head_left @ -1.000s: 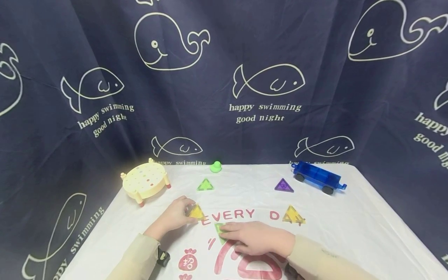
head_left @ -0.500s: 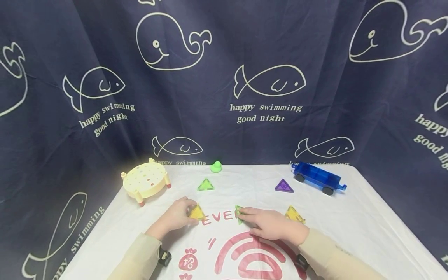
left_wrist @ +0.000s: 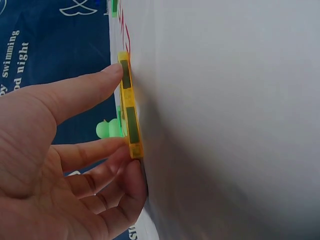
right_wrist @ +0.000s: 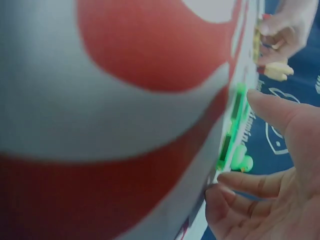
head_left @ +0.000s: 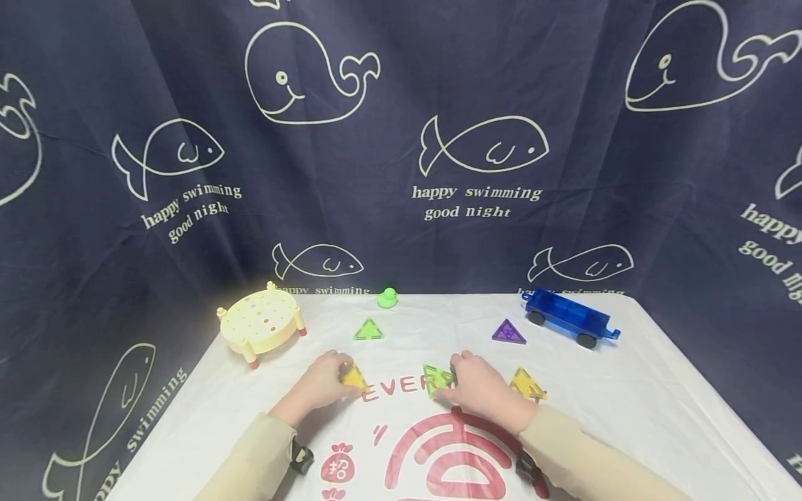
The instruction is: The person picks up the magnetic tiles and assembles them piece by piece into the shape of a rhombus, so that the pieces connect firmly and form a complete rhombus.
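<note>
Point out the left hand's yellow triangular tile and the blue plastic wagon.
Yellow triangular tile (left_wrist: 129, 98), left wrist view: middle of its visible edge.
Blue plastic wagon (head_left: 568, 316), head view: middle of bed.

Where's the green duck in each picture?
Head: green duck near the back of the table, slightly left of centre.
Left wrist: duck left of centre, appearing beside the yellow triangle the left hand holds.
Right wrist: duck right of centre, appearing beside the green triangle the right hand holds.
Shared landmark: dark blue curtain with white print.
</note>
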Demonstrator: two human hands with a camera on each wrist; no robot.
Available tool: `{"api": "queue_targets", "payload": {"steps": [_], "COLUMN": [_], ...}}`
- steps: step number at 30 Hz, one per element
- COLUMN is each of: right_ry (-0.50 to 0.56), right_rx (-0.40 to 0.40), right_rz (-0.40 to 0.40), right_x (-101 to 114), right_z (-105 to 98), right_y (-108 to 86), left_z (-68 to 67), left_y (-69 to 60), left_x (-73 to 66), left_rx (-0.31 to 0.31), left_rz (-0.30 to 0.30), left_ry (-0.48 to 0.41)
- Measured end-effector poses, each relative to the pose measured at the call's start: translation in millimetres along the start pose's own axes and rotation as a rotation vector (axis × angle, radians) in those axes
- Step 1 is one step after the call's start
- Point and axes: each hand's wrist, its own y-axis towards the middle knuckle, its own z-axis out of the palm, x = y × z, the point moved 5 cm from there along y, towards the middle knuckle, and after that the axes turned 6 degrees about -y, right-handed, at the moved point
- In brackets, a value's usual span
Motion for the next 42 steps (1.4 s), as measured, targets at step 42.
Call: {"api": "queue_targets", "payload": {"steps": [42], "right_ry": [0.094], "right_rx": [0.015], "right_rz": [-0.002], "right_x": [-3.4], "right_z": [9.7], "right_y": [8.0], "left_z": [17.7], "left_y": [22.9], "left_x": [-22.9], "left_rx": [-0.069], "left_rz": [-0.056], "left_ry": [-0.136]}}
